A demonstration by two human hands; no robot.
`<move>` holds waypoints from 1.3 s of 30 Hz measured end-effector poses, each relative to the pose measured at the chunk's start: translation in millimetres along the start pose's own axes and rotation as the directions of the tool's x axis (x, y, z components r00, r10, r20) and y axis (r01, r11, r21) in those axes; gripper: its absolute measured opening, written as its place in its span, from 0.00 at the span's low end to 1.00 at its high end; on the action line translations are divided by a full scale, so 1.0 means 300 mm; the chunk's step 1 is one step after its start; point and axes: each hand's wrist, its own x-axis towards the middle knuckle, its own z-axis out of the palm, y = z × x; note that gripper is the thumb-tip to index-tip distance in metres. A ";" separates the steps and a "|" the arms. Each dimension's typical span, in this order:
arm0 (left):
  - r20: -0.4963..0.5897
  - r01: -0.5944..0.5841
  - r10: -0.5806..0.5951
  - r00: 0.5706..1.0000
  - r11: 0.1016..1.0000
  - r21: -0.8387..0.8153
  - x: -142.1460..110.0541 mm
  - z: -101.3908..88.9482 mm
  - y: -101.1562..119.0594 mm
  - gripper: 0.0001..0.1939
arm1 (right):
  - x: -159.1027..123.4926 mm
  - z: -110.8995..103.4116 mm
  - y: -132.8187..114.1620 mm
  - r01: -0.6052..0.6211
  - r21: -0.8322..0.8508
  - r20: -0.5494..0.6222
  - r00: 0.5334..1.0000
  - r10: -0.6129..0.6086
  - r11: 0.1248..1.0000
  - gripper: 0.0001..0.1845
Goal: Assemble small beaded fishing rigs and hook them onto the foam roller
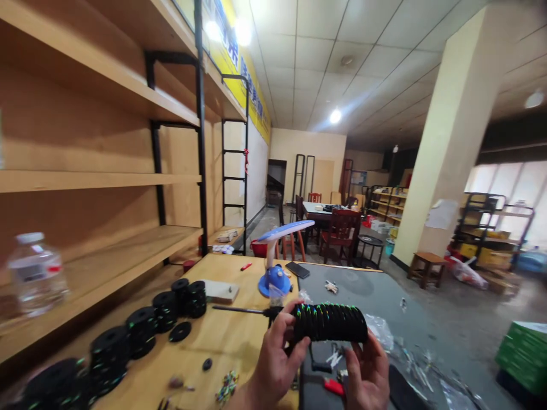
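Note:
A horizontal stack of black discs (331, 323), with small green, blue and yellow bits along its upper edge, is held between my two hands. My left hand (277, 353) grips its left end, thumb below and fingers above. Round the right end curl the fingers of my right hand (370, 370). Beyond my left hand, a thin dark metal rod (237, 309) with a black collar points left; whether it joins the stack is hidden. Below the stack is a black crank-like part (318, 360). A red-handled tool (334, 387) lies beside my right hand.
Several black disc stacks (110, 359) line the wooden table's left side, near a loose disc (180, 331). Small coloured pieces (227, 386) lie in front. A blue desk lamp (273, 280) and a phone (298, 269) stand farther back. Plastic bags (379, 330) lie right.

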 end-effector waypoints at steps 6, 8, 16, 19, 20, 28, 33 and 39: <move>-0.204 0.088 -0.082 0.975 0.996 0.022 -0.089 -0.295 0.022 0.10 | -0.201 0.199 0.018 -0.108 0.085 0.288 0.954 0.079 0.991 0.25; -0.284 0.111 -0.094 0.954 0.993 0.045 -0.120 -0.393 0.027 0.11 | -0.274 0.276 0.037 -0.145 0.101 0.370 0.924 0.098 0.984 0.25; -0.495 0.190 -0.102 0.863 0.973 0.132 -0.205 -0.724 0.032 0.18 | -0.535 0.582 0.146 -0.233 0.173 0.459 0.879 0.131 0.957 0.25; -0.568 0.230 -0.099 0.817 0.959 0.163 -0.229 -0.819 -0.001 0.17 | -0.603 0.671 0.184 -0.269 0.164 0.483 0.861 0.160 0.949 0.25; -0.585 0.244 -0.101 0.804 0.955 0.170 -0.236 -0.845 -0.016 0.17 | -0.621 0.694 0.198 -0.280 0.158 0.485 0.857 0.172 0.947 0.25; -0.644 0.307 -0.107 0.758 0.929 0.207 -0.223 -0.948 -0.118 0.20 | -0.681 0.776 0.311 -0.297 0.080 0.504 0.836 0.219 0.951 0.25; -0.654 0.347 -0.141 0.743 0.917 0.197 -0.201 -0.962 -0.173 0.20 | -0.672 0.794 0.359 -0.290 0.073 0.465 0.856 0.225 0.954 0.26; -0.640 0.323 -0.145 0.754 0.931 0.169 -0.174 -0.961 -0.228 0.20 | -0.647 0.797 0.372 -0.256 0.051 0.465 0.861 0.204 0.965 0.26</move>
